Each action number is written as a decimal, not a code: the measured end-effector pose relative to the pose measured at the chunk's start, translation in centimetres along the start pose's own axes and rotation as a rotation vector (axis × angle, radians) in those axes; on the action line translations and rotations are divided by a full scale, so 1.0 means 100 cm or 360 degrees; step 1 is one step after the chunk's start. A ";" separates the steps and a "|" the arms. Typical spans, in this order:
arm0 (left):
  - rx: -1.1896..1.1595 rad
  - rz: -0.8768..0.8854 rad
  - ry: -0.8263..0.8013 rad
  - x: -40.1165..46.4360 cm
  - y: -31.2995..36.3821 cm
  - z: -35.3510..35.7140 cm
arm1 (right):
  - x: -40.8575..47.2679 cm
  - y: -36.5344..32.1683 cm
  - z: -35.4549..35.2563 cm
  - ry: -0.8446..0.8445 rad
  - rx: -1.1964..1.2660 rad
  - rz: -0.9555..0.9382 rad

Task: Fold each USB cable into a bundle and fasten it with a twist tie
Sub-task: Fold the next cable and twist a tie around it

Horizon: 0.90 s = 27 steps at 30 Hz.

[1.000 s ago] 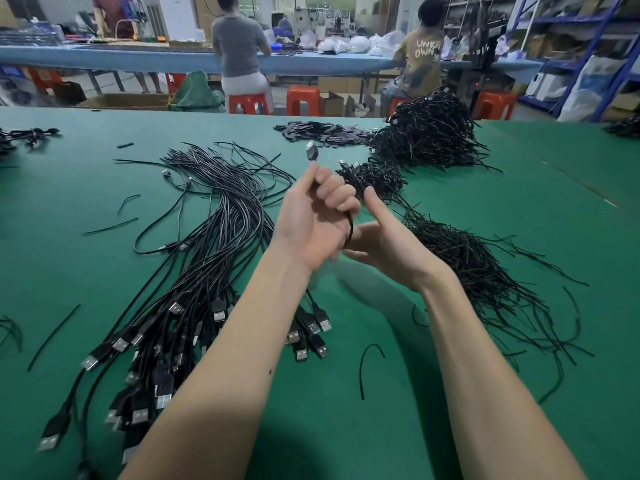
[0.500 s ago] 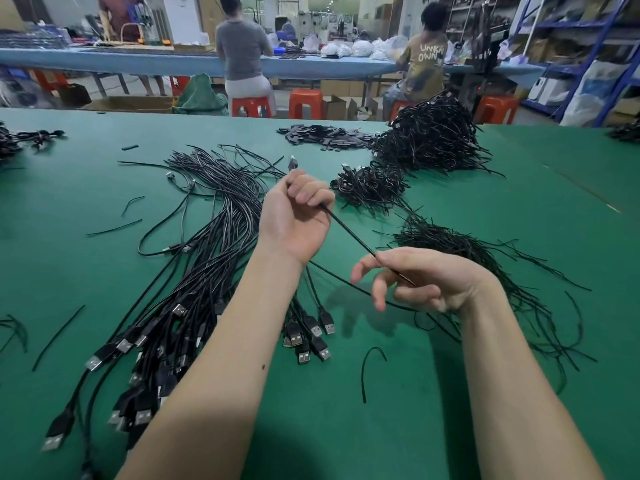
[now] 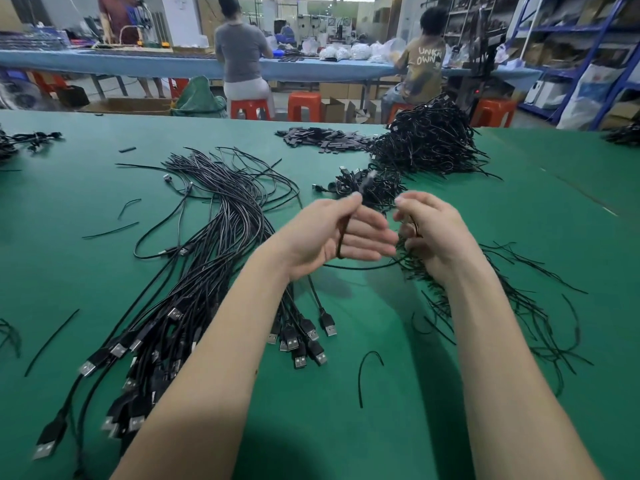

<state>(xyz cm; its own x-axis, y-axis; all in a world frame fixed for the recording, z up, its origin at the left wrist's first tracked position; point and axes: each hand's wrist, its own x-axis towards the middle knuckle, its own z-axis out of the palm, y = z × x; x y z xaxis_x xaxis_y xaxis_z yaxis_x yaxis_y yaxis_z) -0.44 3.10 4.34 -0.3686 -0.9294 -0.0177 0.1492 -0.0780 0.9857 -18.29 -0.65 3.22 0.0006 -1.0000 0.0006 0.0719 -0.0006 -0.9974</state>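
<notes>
Both hands raised over green table [image 3: 86, 209]. Left hand [image 3: 332, 233] pinches USB cable [image 3: 343, 237] between thumb and forefinger, other fingers spread; cable loops down and across to right hand [image 3: 433, 233], curled round it. Loose cables [image 3: 194, 271] fanned left, twist ties [image 3: 519, 306] right, tied bundles [image 3: 429, 143] behind.

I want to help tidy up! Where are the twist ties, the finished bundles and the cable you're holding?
twist ties [image 3: 519, 306]: head view, middle of the loose heap.
finished bundles [image 3: 429, 143]: head view, centre of the tall pile.
held cable [image 3: 343, 237]: head view, strand across the left palm.
</notes>
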 end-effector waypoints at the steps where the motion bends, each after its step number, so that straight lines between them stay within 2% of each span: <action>1: 0.0163 -0.0032 0.0052 0.003 -0.003 0.003 | -0.003 -0.008 0.004 -0.0032 0.0065 -0.0054; 5: 0.0335 0.0151 0.0358 0.012 -0.013 0.006 | -0.018 -0.029 0.016 -0.0426 0.0077 -0.0115; 9: 0.0397 0.0377 0.0615 0.016 -0.013 -0.005 | -0.028 -0.030 0.015 -0.0770 -0.0100 0.0042; 12: 0.0039 0.0383 0.0559 0.017 -0.014 0.005 | -0.032 -0.026 0.014 -0.1088 -0.0035 0.0249; 15: -0.0572 0.0455 0.0507 0.017 -0.007 0.005 | -0.034 -0.018 0.007 -0.1452 -0.0046 0.0450; 17: -0.0900 0.0503 0.0418 0.013 0.000 -0.007 | -0.033 -0.013 0.000 -0.1598 -0.0105 0.0532; 20: -0.1189 0.0496 0.0233 0.003 0.008 -0.021 | -0.030 -0.008 -0.007 -0.1515 -0.0288 0.0596; 23: -0.1224 0.0452 0.0047 -0.002 0.010 -0.019 | -0.022 0.003 -0.007 -0.1131 -0.0437 0.0588; 25: -0.1033 0.0372 -0.0020 -0.004 0.008 -0.015 | -0.014 0.008 -0.008 -0.0856 -0.0258 0.0525; 27: -0.0592 0.0276 -0.0028 -0.003 0.005 -0.012 | -0.008 0.007 -0.008 -0.0579 -0.0035 0.0437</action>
<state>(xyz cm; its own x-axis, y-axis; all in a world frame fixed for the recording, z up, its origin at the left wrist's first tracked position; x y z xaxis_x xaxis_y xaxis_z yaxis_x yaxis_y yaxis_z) 0.84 2.92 4.64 -0.3237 -0.9343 0.1496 0.5309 -0.0484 0.8461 -19.04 0.16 2.51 0.3675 -0.8977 -0.2431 -0.0011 0.2609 -0.9654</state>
